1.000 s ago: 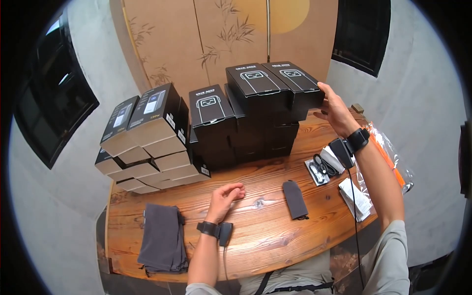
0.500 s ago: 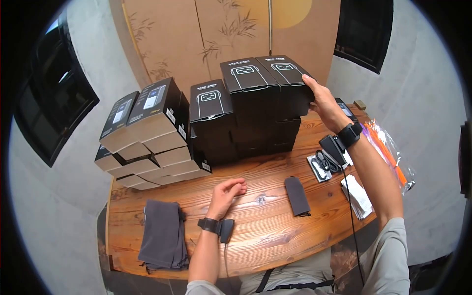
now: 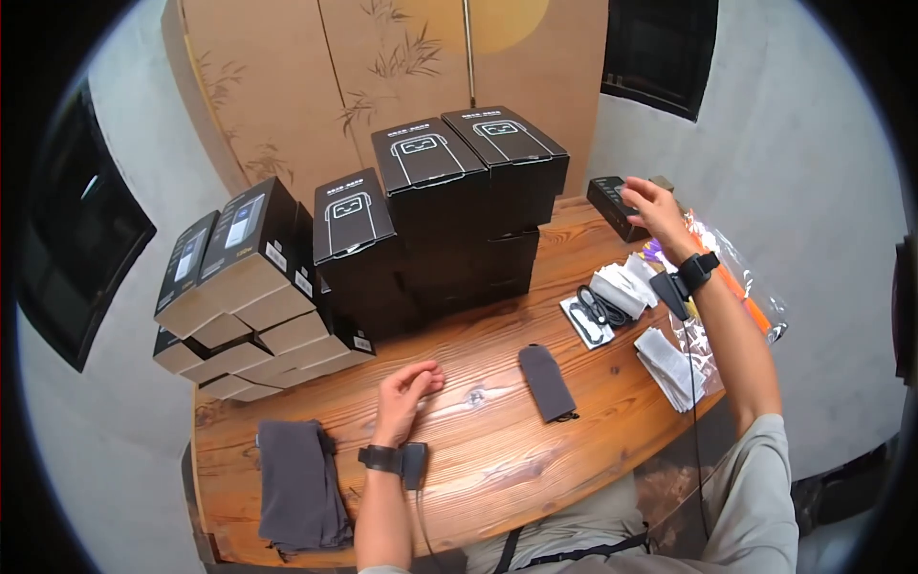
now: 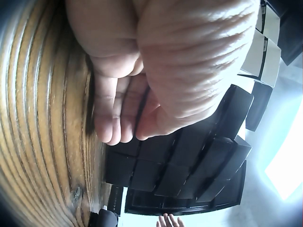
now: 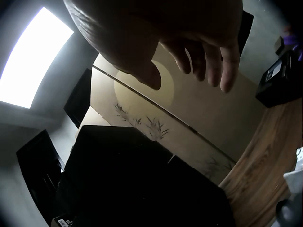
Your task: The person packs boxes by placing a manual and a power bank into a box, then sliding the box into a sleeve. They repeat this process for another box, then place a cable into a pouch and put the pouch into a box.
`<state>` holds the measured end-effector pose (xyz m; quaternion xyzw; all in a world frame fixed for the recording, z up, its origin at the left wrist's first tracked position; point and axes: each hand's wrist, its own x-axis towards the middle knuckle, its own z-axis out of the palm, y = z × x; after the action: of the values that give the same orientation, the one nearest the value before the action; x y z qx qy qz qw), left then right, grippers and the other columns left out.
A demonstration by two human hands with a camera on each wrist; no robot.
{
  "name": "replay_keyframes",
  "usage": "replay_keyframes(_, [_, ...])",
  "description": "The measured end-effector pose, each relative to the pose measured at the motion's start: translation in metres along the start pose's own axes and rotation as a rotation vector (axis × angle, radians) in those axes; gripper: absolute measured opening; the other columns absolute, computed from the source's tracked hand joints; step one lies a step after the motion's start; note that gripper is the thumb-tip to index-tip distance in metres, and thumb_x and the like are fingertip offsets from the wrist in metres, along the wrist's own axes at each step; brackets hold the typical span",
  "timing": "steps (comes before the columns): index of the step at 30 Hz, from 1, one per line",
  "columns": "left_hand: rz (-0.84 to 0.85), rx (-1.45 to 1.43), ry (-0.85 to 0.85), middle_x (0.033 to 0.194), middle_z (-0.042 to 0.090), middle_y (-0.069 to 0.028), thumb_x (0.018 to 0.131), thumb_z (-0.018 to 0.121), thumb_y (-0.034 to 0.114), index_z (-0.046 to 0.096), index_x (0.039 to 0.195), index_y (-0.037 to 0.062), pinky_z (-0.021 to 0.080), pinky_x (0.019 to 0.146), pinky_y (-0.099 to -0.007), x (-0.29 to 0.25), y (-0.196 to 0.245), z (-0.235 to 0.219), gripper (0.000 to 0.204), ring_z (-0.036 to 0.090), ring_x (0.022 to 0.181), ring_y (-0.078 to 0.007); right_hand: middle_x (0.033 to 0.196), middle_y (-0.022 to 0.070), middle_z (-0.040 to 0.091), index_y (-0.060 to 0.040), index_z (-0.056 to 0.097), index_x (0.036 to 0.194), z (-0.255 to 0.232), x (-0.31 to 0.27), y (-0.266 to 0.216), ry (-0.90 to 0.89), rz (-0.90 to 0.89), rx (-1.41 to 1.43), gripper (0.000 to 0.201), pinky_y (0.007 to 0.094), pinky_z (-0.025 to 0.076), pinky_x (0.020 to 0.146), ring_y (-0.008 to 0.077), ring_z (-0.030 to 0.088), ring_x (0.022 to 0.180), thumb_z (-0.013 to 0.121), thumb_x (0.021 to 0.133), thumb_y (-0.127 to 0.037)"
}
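My left hand (image 3: 404,402) rests on the wooden table with its fingers loosely curled and nothing in them; the left wrist view shows the same hand (image 4: 189,61) close over the wood. Off to the right, my right hand (image 3: 660,218) is raised with loosely bent, empty fingers. It overlaps a small black box (image 3: 606,203) at the back right corner. In the right wrist view, the right hand (image 5: 194,33) hangs in the air above the dark box stack (image 5: 128,175). Black boxes with a line-drawn face (image 3: 421,153) stand stacked at the back middle.
Boxes with pale sides (image 3: 287,297) are piled at the left. A single grey drawstring pouch (image 3: 545,383) lies mid-table, and a pile of grey pouches (image 3: 296,488) at the front left. Bagged cables (image 3: 601,308), folded white papers (image 3: 669,368) and a clear plastic bag (image 3: 732,263) occupy the right side.
My right hand has let go of the upper right black box and moved right, toward the small black box. The head view has turned right. My left hand stays on the table.
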<state>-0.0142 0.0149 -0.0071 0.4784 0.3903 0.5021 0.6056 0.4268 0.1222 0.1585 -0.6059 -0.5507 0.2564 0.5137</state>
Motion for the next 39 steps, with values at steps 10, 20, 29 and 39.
replay_keyframes(10, [-0.013, 0.020, 0.019, 0.101, 0.069, -0.0138, 0.095, 0.060, 0.008, 0.064, 0.114, -0.0046, 0.056, 0.085, -0.0281, 0.001, -0.001, 0.000, 0.023, 0.068, 0.090, -0.0176, 0.108, 0.0128, 0.065, 0.0083, 0.056, 0.124, -0.070, 0.021, 0.090, 0.052, 0.167, -0.158, 0.052, 0.0280, 0.052, 0.078, 0.0159, 0.063, 0.091, 0.068, 0.084, -0.023])
replay_keyframes(20, [-0.050, 0.021, 0.022, 0.103, 0.068, -0.0142, 0.096, 0.058, 0.006, 0.063, 0.114, -0.0068, 0.055, 0.086, -0.0272, 0.001, 0.005, 0.002, 0.023, 0.067, 0.093, -0.0174, 0.119, 0.0258, 0.063, 0.0038, 0.054, 0.129, -0.039, 0.040, 0.095, -0.022, -0.043, -0.730, 0.064, 0.0369, 0.047, 0.095, 0.0324, 0.063, 0.110, 0.068, 0.078, -0.033])
replay_keyframes(29, [-0.070, -0.028, -0.006, 0.104, 0.066, -0.0136, 0.096, 0.056, 0.004, 0.062, 0.115, -0.0069, 0.056, 0.085, -0.0284, 0.006, 0.003, -0.001, 0.022, 0.065, 0.095, -0.0179, 0.122, 0.0257, 0.061, 0.0019, 0.053, 0.130, -0.050, 0.112, 0.163, -0.003, -0.126, -0.851, 0.066, 0.0393, 0.045, 0.099, 0.0360, 0.059, 0.116, 0.069, 0.080, -0.038])
replay_keyframes(39, [-0.069, -0.041, -0.008, 0.113, 0.065, -0.0194, 0.096, 0.056, 0.005, 0.058, 0.120, -0.0073, 0.058, 0.085, -0.0304, 0.007, 0.002, -0.003, 0.027, 0.067, 0.099, -0.0212, 0.126, 0.0238, 0.059, 0.0017, 0.049, 0.135, -0.057, 0.176, 0.215, -0.040, -0.029, -0.874, 0.078, 0.0364, 0.042, 0.102, 0.0332, 0.057, 0.119, 0.073, 0.077, -0.044])
